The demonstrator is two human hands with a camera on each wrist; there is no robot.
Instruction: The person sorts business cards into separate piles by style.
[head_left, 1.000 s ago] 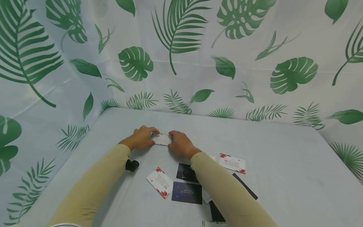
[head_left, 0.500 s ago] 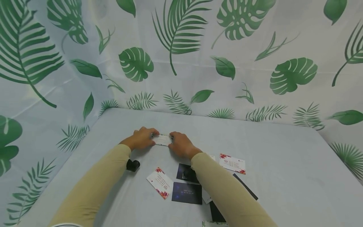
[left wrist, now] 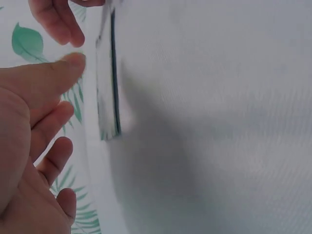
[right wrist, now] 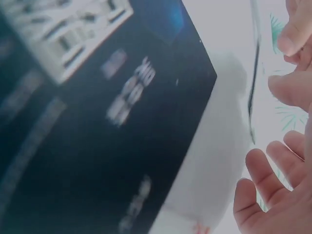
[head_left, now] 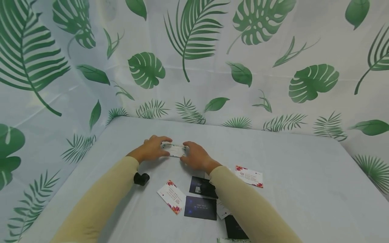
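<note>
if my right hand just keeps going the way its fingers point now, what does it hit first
Most likely the small stack of cards it already touches at the right end, then the left hand at the other end. The right hand points left and slightly away across the table; depth is hard to judge.

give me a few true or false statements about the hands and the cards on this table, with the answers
1. Both hands meet at one small stack of cards, the left hand at its left end and the right hand at its right end. True.
2. The stack sits nearer the person than the loose cards. False: it lies farther away, beyond them.
3. A white card with red flowers lies flat beside a dark blue card. True.
4. Every loose card on the table is white. False: several are dark.
5. A small black object lies by the left forearm. True.
6. The wall behind is plain white. False: the backdrop is printed with green leaves.
</note>
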